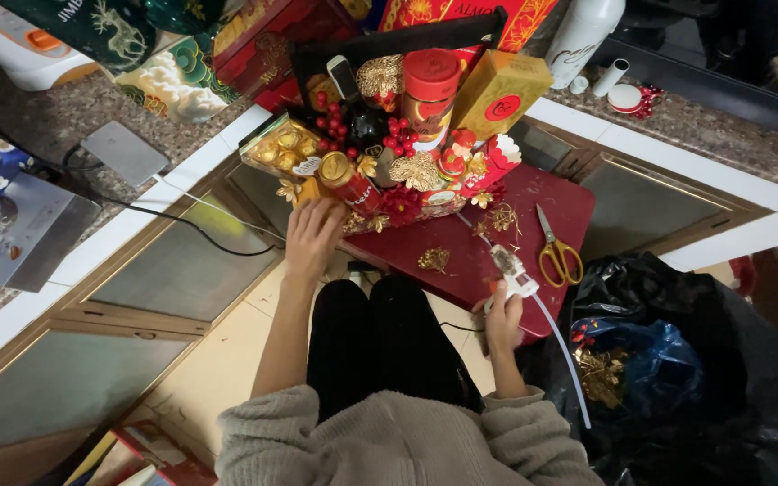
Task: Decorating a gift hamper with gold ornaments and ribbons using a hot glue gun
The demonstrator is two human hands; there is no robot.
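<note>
A red and gold gift basket (389,144) stands on a red tray (551,216), packed with a red can, a gold box, berries and gold flowers. My left hand (310,238) rests on the basket's front left edge, below a small red and gold can (346,180). My right hand (503,315) grips a white glue gun (513,273), its nozzle pointing up at the tray. A clear glue stick (562,346) trails from the gun's back end toward my right side.
Yellow-handled scissors (557,252) and loose gold ornaments (434,259) lie on the tray. A black rubbish bag (704,360) holding a blue bag sits at right. Gift boxes and a white bottle (583,31) crowd the granite counter behind. A black cable (182,220) runs along at left.
</note>
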